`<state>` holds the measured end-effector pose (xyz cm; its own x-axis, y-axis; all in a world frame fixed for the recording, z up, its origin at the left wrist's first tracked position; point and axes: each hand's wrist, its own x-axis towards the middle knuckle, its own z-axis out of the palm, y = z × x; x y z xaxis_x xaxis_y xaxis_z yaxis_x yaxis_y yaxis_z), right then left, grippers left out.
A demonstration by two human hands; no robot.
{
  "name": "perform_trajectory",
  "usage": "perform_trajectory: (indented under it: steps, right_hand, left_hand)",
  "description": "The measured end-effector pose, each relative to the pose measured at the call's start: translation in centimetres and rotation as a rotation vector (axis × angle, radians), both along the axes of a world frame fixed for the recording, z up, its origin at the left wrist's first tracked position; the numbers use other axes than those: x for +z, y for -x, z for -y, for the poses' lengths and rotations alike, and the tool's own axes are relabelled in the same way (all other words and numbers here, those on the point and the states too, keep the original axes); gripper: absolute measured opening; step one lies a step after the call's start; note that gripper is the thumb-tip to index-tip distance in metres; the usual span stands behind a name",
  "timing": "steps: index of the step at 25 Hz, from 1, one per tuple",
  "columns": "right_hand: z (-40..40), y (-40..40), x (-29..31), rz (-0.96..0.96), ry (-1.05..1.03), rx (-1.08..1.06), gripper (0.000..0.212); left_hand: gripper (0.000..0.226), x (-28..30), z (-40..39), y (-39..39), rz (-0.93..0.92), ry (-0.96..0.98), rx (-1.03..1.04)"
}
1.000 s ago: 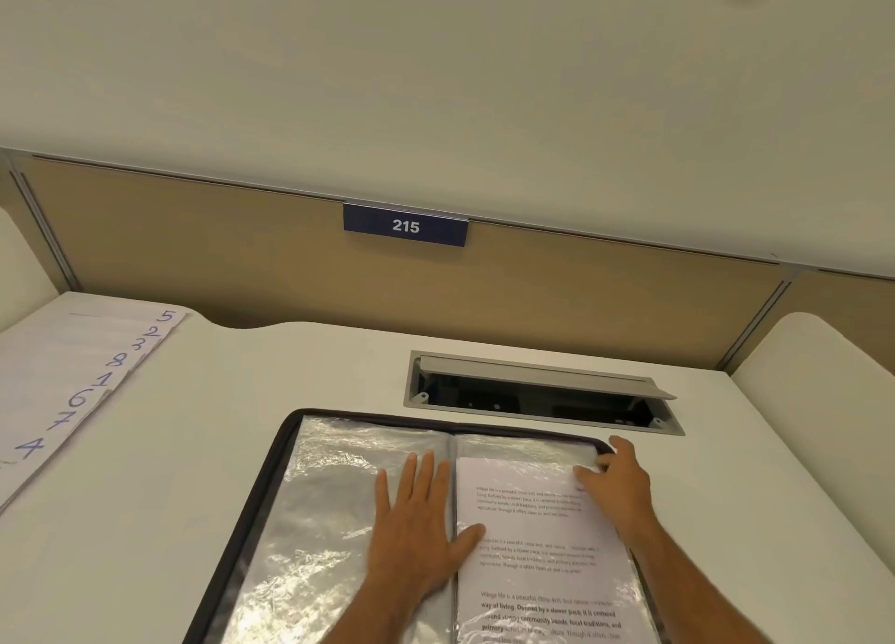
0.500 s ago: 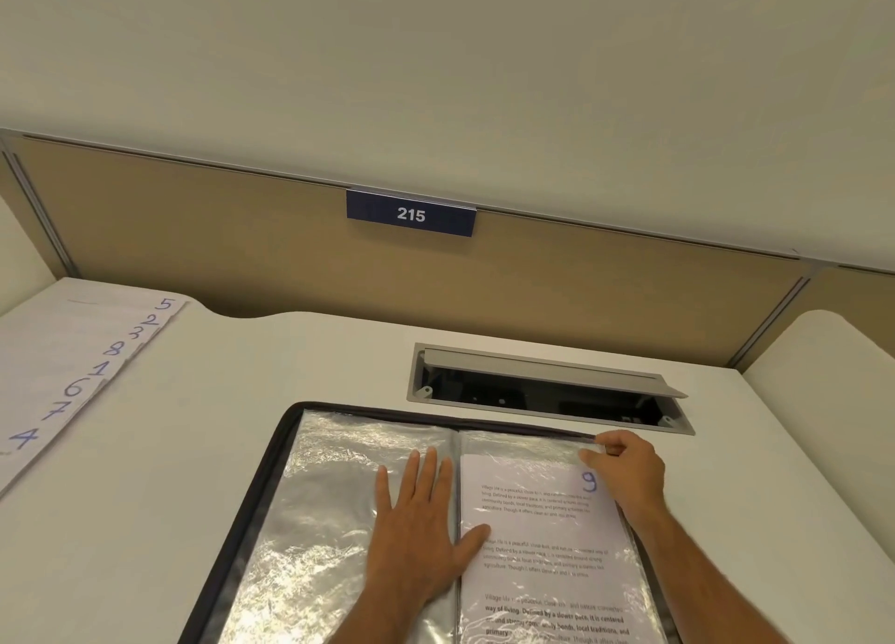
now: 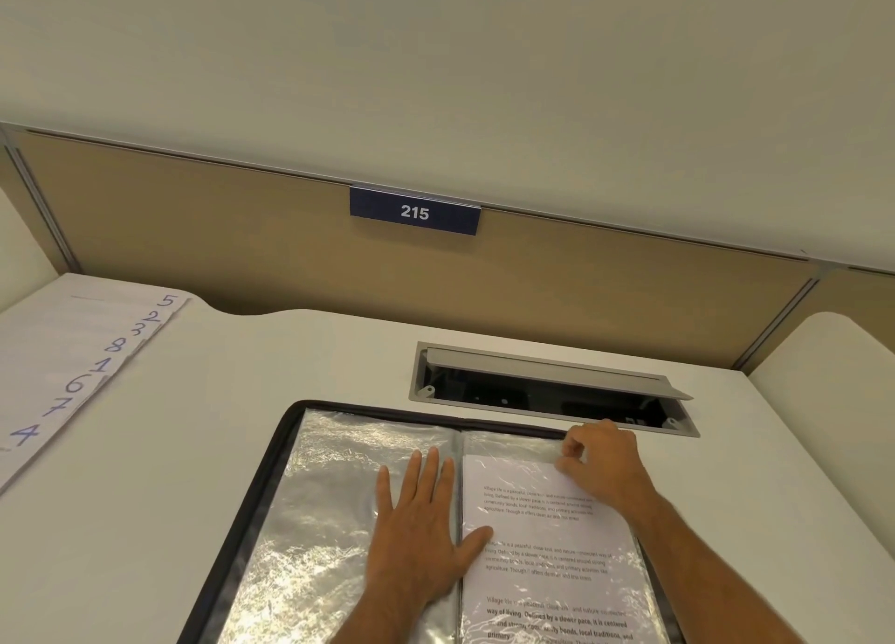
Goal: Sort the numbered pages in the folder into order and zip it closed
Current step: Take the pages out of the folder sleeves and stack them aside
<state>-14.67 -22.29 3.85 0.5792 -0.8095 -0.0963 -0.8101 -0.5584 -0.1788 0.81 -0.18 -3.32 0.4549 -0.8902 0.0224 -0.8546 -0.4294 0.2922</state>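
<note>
The open folder (image 3: 290,522) lay flat on the white surface (image 3: 242,391), the left hand (image 3: 416,537) pressing its empty left sleeve with fingers straight and spread. The right hand (image 3: 600,464) pinched the top right corner of the printed page (image 3: 547,537) in the right sleeve, fingers curled. Numbered pages (image 3: 72,367) lay fanned at far left.

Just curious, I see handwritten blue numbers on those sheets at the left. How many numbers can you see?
8, on the fanned white paper sheets at the desk's left, far to near: 5, 2, 3, 8, 1, 6, 7, 4. More could be hidden; the right hand covers the corner of the foldered page.
</note>
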Motion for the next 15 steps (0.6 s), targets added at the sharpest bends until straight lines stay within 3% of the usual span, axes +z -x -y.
perform_trajectory:
  steps: [3, 8, 13, 15]
  right_hand:
    - [0.2, -0.9, 0.8, -0.031, -0.078, 0.04, 0.01]
    - [0.2, -3.0, 1.8, -0.301, -0.058, 0.186, 0.006]
    - [0.6, -4.2, 2.5, -0.16, -0.211, 0.151, 0.019]
    - [0.5, -4.4, 3.3, -0.119, -0.347, 0.104, 0.012]
  left_hand:
    - [0.101, 0.5, -0.2, 0.1, 0.003, 0.015, 0.007]
    - [0.099, 0.3, -0.1, 0.1, 0.079, 0.089, 0.041]
    - [0.096, 0.2, -0.1, 0.0, -0.01, -0.005, -0.014]
    - [0.093, -0.3, 0.0, 0.1, 0.015, 0.015, -0.021]
